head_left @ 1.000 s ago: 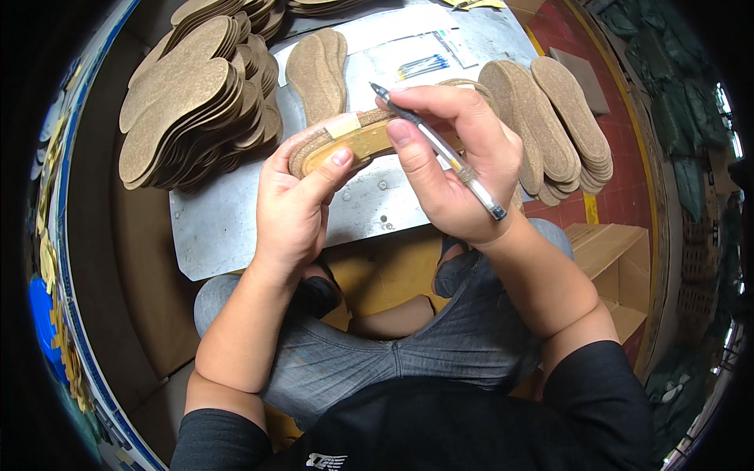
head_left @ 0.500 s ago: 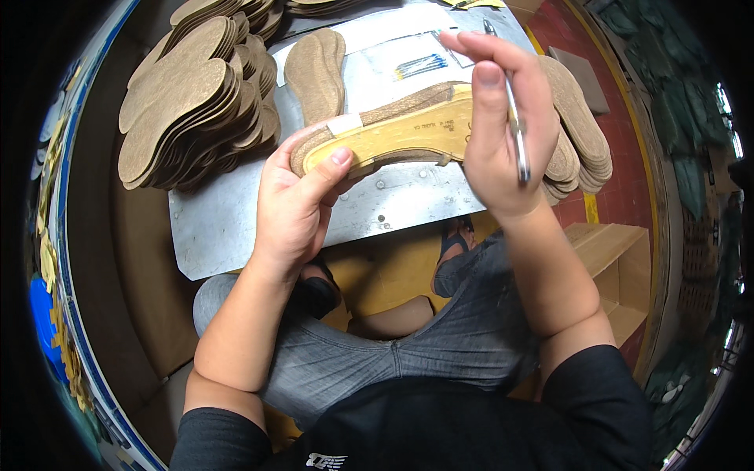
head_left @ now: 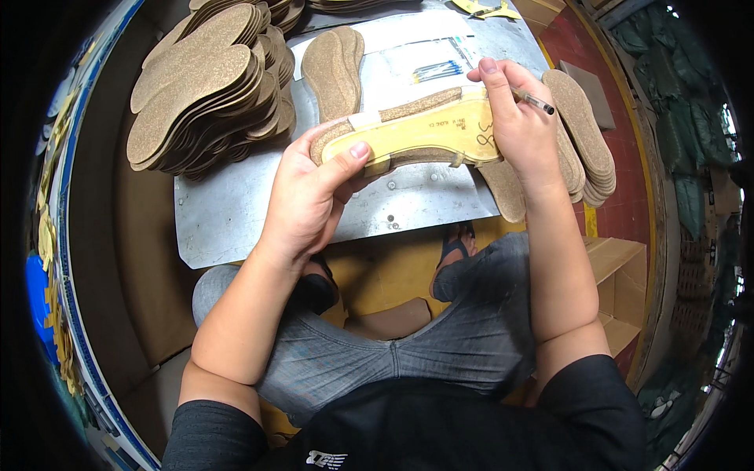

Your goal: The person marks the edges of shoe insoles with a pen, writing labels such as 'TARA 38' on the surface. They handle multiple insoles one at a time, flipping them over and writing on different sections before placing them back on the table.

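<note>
My left hand [head_left: 302, 196] is closed round the left end of a brown cork-like insole [head_left: 428, 106] with a yellow sole-shaped template [head_left: 416, 140] on top, thumb pressing on the template. The insole's edge shows along both sides of the template, which has small pale tabs at its rim. My right hand [head_left: 528, 137] is at the template's right end, with a pen [head_left: 536, 100] held between its fingers and pointing outward to the right. Its fingers partly hide that end of the template. Another insole [head_left: 504, 192] lies on the table beneath.
Tall stacks of insoles [head_left: 192, 86] stand at the table's left, and a smaller stack [head_left: 585, 137] at its right. Two or so insoles [head_left: 334, 67] lie beyond my hands near white paper with several pen refills [head_left: 437, 71]. An open cardboard box [head_left: 616, 267] sits by my right.
My right hand has lowered and turned, its fingers now nearer the template's right end and the pen swung more level. The template and insole have shifted slightly right, uncovering markings.
</note>
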Tool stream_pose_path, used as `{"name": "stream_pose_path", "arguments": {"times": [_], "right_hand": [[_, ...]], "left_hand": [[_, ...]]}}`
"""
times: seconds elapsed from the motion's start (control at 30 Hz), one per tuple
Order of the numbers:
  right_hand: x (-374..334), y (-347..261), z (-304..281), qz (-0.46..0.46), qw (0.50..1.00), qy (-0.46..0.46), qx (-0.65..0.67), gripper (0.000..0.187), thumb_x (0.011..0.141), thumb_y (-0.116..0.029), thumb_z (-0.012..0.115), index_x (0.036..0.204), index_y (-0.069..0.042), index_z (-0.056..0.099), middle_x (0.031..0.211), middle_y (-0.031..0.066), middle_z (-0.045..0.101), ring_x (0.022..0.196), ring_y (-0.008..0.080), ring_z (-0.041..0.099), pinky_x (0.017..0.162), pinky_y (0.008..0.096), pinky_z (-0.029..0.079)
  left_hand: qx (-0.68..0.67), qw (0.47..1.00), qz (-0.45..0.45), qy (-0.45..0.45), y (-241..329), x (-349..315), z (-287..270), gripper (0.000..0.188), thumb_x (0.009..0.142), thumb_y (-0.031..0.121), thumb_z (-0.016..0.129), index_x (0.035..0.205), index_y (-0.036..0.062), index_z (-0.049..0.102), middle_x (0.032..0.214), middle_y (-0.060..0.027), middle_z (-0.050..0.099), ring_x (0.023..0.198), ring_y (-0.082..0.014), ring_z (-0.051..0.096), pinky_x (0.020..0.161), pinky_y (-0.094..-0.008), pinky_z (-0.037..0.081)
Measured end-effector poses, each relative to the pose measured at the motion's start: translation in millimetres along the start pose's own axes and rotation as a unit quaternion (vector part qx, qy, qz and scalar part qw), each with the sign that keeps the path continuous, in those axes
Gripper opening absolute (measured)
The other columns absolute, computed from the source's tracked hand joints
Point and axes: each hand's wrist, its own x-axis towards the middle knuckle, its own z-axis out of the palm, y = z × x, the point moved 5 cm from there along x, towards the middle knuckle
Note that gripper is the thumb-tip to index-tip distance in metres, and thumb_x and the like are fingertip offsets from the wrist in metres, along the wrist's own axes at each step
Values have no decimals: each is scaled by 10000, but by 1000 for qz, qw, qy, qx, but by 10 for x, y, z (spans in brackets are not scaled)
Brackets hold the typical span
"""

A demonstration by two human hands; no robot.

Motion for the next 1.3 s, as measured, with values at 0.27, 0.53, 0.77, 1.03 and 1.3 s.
{"name": "stream_pose_path", "arguments": {"times": [0.27,0.53,0.77,1.03,1.3], "right_hand": [[-4,-55,10,-43,997,56,-10,392,1166,-323,774,991,25,818,851,55,797,764,109,645,723,314,536],[-79,-172,-65,-63,994,85,4,368,1167,-293,781,980,21,819,814,-2,748,750,59,600,691,276,498],[-194,-409,-190,-63,994,85,1,367,1168,-293,782,972,16,808,791,-26,703,752,39,568,686,263,475],[-442,-765,-378,-119,984,133,-3,364,1179,-271,756,947,8,785,870,7,757,828,74,634,770,289,522],[-576,-877,-522,-133,978,151,-51,414,1185,-307,750,924,13,785,817,24,720,781,88,613,738,302,507]], "left_hand": [[-10,1000,1,13,-31,-50,34,494,1109,18,767,1544,-129,585,1446,-229,747,1298,-287,778,1170,-436,656],[-13,1000,8,-2,-13,-57,63,512,1108,16,771,1560,-128,577,1443,-231,755,1296,-284,783,1165,-424,656],[-10,1000,17,-16,16,-100,110,516,1101,37,798,1551,-123,600,1431,-222,766,1285,-278,788,1159,-416,652],[2,996,43,-76,88,-168,204,510,1091,68,823,1535,-117,654,1413,-204,787,1271,-259,792,1146,-401,644],[-8,996,40,-84,126,-173,259,487,1085,87,828,1494,-114,654,1355,-184,798,1203,-239,803,1096,-399,655]]}}
